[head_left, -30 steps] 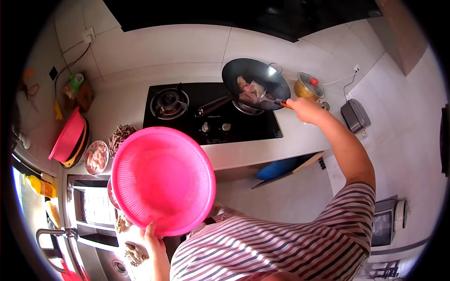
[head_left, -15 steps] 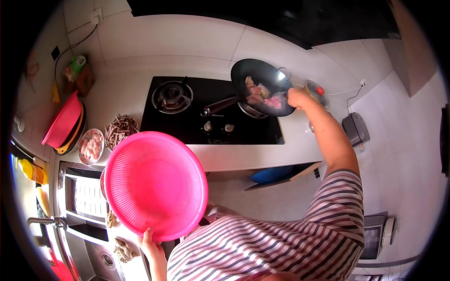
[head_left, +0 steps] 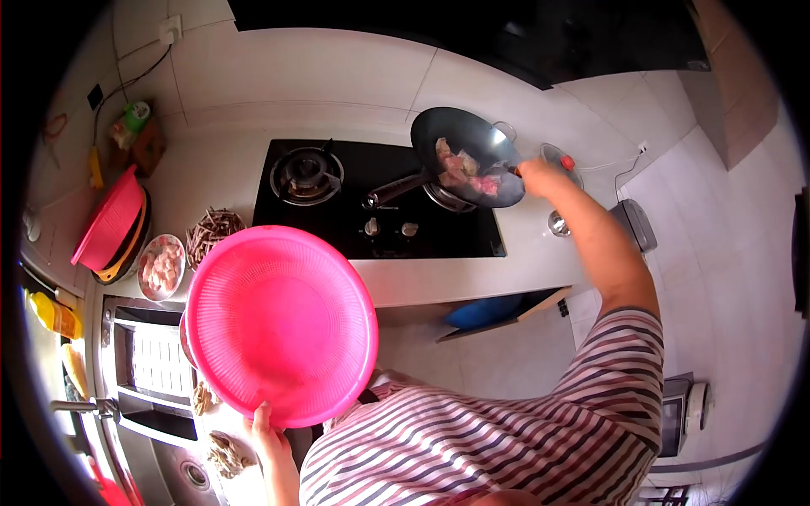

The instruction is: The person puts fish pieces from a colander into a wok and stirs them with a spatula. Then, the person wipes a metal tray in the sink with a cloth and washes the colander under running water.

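Head view: gripping pink basket [head_left: 287, 312] by near rim with left hand [head_left: 272, 447], lower left of centre; right hand [head_left: 542, 179] closed round dark handle [head_left: 514, 170], mostly hidden, at right rim of wok [head_left: 456, 125], upper centre; in wok, meat pieces [head_left: 453, 169], pink mixed with paler, judged part-cooked at most; more raw-looking pieces [head_left: 162, 267] outside wok, in bowl at left; black hob [head_left: 325, 240] set in pale counter [head_left: 405, 282]; sink [head_left: 160, 464] lower left; tiled wall [head_left: 295, 67] behind.

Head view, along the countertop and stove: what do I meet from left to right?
Tilted pink basin, bowl of pale pink pieces, pile of brown sticks, left burner, wok, lid with red knob.
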Demonstrator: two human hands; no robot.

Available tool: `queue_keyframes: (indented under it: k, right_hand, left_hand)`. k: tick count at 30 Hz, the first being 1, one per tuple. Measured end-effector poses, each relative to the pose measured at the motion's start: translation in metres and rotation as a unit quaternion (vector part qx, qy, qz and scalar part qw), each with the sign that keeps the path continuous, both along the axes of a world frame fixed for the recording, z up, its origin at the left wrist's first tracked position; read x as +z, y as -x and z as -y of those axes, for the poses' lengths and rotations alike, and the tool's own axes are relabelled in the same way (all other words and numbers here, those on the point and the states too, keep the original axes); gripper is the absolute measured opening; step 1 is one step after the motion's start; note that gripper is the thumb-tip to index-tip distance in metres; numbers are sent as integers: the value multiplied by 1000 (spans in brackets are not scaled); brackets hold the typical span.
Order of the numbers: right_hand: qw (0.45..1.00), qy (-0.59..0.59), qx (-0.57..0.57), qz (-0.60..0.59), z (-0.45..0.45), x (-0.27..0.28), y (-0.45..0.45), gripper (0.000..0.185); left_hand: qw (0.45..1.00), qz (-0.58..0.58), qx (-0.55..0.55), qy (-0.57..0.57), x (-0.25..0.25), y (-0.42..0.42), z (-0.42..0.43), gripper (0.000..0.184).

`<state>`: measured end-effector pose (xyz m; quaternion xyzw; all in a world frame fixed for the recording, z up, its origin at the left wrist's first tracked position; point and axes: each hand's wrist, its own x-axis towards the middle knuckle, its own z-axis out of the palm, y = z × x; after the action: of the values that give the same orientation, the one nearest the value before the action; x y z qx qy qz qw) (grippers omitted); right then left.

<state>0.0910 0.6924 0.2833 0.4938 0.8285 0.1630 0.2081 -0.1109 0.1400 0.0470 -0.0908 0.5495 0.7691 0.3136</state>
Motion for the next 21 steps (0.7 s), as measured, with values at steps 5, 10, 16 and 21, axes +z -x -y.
queue_keyframes:
  k: [5,10,16,21]
  right_hand:
    - [998,-26,-30,39,18,31,1,24]
    - [999,-26,19,-17,41,56,-15,22]
    - [1000,21,7,-3,54,21,-20,25]
    - [976,107,30,-185,47,34,-39,23]
  left_hand:
    - [1000,5,15,8,2,2,-2,17]
    - [1000,13,11,-18,0,8,3,24]
    - [999,13,20,-28,-4,9,1,22]
    - [1000,4,25,-12,-4,7,1,20]
